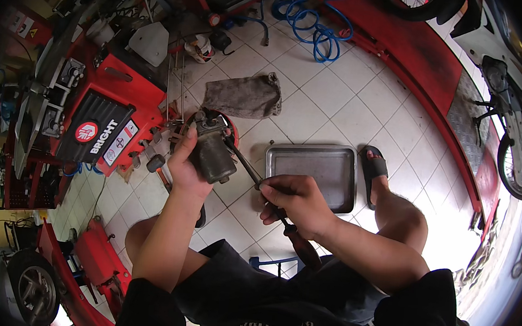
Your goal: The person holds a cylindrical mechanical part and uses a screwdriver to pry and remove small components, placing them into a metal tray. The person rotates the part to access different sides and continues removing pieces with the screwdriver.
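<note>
My left hand (188, 166) is wrapped around a dark grey metal engine part (214, 157), which has a rounded cylindrical body and a fitting at its upper end. My right hand (295, 202) grips a long screwdriver (304, 246) by its shaft, its dark red and black handle pointing down toward my lap. The far end of the shaft reaches the right side of the part near the upper fitting; the tip itself is too small and dark to make out. Behind the part, a round red-rimmed thing (234, 127) is mostly hidden.
A shallow metal tray (354, 190) lies on the tiled floor by my right foot. Beyond the part is a dirty grey rag (242, 94). A red machine (140, 93) stands left, coiled blue hose (326, 41) lies far off, and a red lift platform (421, 109) curves along the right.
</note>
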`<move>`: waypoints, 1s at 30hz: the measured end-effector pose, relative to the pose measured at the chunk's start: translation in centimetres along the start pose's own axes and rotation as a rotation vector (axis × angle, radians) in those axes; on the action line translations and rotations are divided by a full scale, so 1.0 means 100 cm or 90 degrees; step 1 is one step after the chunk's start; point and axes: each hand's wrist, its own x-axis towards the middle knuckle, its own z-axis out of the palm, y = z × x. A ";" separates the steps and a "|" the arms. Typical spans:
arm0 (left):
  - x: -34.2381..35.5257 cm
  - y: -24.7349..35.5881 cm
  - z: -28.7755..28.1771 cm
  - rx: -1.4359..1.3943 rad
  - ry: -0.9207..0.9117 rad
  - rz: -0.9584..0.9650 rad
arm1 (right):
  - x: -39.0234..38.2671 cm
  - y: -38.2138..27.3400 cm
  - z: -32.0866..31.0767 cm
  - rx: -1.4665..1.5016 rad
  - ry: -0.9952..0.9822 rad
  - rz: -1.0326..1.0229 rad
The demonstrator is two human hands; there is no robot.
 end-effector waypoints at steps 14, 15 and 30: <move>-0.001 -0.006 0.005 -0.005 0.027 0.036 | 0.005 0.005 0.007 -0.016 0.010 0.037; -0.002 -0.005 0.006 -0.006 0.029 0.034 | 0.006 0.006 0.006 -0.024 0.013 0.043; -0.007 -0.006 0.011 0.016 0.046 0.069 | 0.010 0.008 0.015 0.006 -0.026 0.073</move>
